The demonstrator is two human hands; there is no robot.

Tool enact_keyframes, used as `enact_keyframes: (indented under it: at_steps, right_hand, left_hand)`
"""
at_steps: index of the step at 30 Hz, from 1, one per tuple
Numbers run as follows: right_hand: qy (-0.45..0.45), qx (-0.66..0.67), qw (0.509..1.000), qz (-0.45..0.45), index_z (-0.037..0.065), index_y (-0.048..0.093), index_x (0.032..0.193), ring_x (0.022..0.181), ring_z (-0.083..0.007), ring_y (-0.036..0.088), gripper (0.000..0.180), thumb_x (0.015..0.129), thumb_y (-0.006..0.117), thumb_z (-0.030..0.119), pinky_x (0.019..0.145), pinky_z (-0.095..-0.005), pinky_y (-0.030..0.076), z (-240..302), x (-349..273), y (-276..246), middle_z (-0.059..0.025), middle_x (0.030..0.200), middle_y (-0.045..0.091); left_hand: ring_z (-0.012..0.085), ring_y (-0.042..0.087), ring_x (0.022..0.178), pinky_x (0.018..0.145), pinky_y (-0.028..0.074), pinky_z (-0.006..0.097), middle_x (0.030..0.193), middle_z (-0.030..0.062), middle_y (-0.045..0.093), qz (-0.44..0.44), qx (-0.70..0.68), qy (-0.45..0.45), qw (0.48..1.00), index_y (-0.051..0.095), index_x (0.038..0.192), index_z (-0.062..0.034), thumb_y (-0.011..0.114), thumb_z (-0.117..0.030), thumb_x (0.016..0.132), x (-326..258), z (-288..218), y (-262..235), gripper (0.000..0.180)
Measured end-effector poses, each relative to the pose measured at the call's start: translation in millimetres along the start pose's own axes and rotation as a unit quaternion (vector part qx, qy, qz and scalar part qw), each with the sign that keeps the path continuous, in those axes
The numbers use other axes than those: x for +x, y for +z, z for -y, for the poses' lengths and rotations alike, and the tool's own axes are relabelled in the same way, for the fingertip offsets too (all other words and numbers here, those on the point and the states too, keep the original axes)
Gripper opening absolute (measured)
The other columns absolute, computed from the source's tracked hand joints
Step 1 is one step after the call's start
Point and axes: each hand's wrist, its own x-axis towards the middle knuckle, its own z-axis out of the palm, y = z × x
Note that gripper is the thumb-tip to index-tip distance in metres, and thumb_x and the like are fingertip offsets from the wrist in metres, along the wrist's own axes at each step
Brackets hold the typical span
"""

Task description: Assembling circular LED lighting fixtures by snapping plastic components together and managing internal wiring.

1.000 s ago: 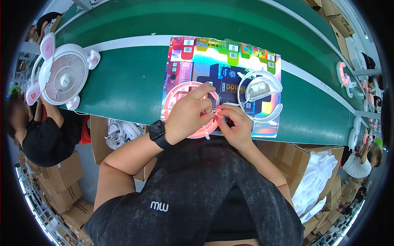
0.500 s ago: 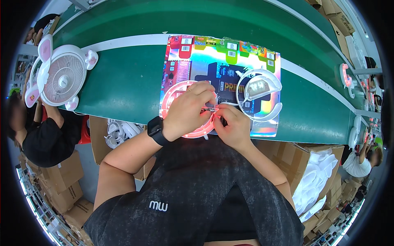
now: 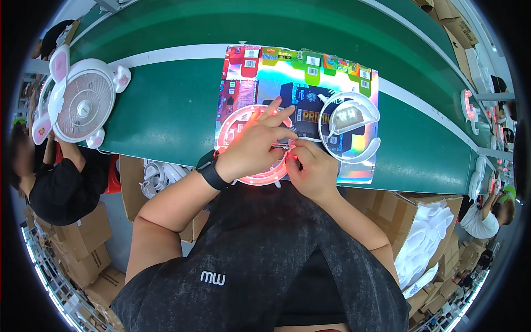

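Note:
A round ring (image 3: 223, 131) dotted with lights glows red under my hands, lying on a shiny printed cardboard sheet (image 3: 265, 77). My left hand (image 3: 251, 149), with a black watch at its wrist, reaches over the ring. Its thumb and index finger close at a small part (image 3: 282, 146) by the ring's right edge, while its other fingers stretch outward. From the other side, my right hand (image 3: 313, 169) pinches at the same spot. Fingertips hide most of what is held there. Beside it lies a white ring-shaped frame (image 3: 354, 161) with a half-round panel (image 3: 348, 119), joined by a white strip.
A white rabbit-eared fan (image 3: 84, 105) stands at the left on the green table (image 3: 166, 110). Cartons sit below the table edge, one holding white plastic parts (image 3: 426, 238). Co-workers are at both sides. Another lit ring (image 3: 469, 108) is at far right.
My left hand's outer fingers have lifted and spread, and its wrist has shifted slightly left. My right hand stays nearly still at the small part. The fan has shifted very slightly.

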Motion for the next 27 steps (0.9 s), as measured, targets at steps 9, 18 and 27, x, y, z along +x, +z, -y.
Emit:
enact_keyframes:
  at_steps: [9, 18, 27]
  right_hand:
    - [-0.035, 0.043, 0.997, -0.049, 0.005, 0.07, 0.093, 0.074, -0.0269, 0.069, 0.016, 0.078, 0.071, 0.009, 0.062, -0.0343, 0.056, -7.1, -11.5, -1.3, -0.0105, 0.099, 0.07]
    - [-0.05, -0.045, 0.998, 0.022, 0.005, 0.071, 0.097, 0.079, -0.0256, 0.069, 0.022, 0.076, 0.072, 0.012, 0.062, -0.0336, 0.056, 4.5, -12.2, -11.9, -0.013, 0.106, 0.067]
    - [0.006, 0.0, 1.0, -0.021, 0.004, 0.066, 0.079, 0.071, -0.026, 0.067, 0.009, 0.072, 0.069, 0.007, 0.058, -0.036, 0.053, 5.0, 1.1, -5.8, -0.0075, 0.086, 0.067]
  left_hand:
    - [0.0306, 0.031, 0.145, 0.11, 0.036, 0.051, 0.15, 0.0111, 0.044, -0.007, 0.087, -0.006, 0.996, 0.077, 0.105, -0.0175, 0.063, -0.005, 0.074, 1.2, -3.8, 2.7, 0.036]
    - [0.0331, 0.018, 0.15, 0.105, 0.032, 0.065, 0.158, 0.0085, 0.031, -0.022, 0.198, -0.037, 0.979, 0.074, 0.114, -0.023, 0.066, -0.008, 0.076, 1.2, -19.2, 8.6, 0.041]
    - [0.034, 0.017, 0.15, 0.111, 0.024, 0.061, 0.155, 0.0125, 0.036, 0.017, 0.092, -0.011, 0.996, 0.074, 0.111, -0.0127, 0.064, -0.005, 0.075, 1.2, -3.5, 2.1, 0.038]
